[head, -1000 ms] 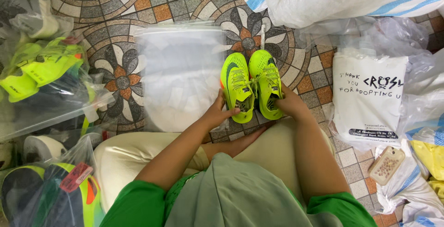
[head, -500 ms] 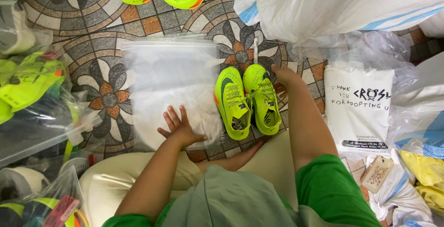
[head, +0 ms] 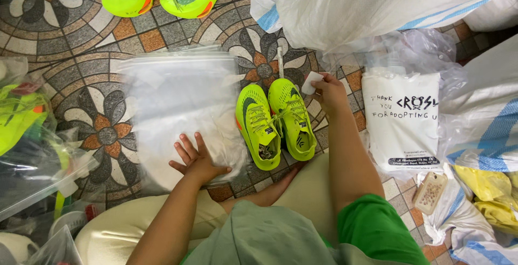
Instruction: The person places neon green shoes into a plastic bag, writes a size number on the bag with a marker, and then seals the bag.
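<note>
The left hand (head: 197, 160) has left the shoes (head: 275, 122) and now lies flat, fingers spread, on the plastic bag (head: 178, 103) beside them; the right hand (head: 329, 92) pinches a small white packet (head: 311, 83) above their toes.

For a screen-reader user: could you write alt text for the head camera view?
A seated person's left hand presses flat on a clear plastic bag on a patterned tile floor, while the right hand holds a small white tag beside a pair of neon yellow-green shoes.
</note>
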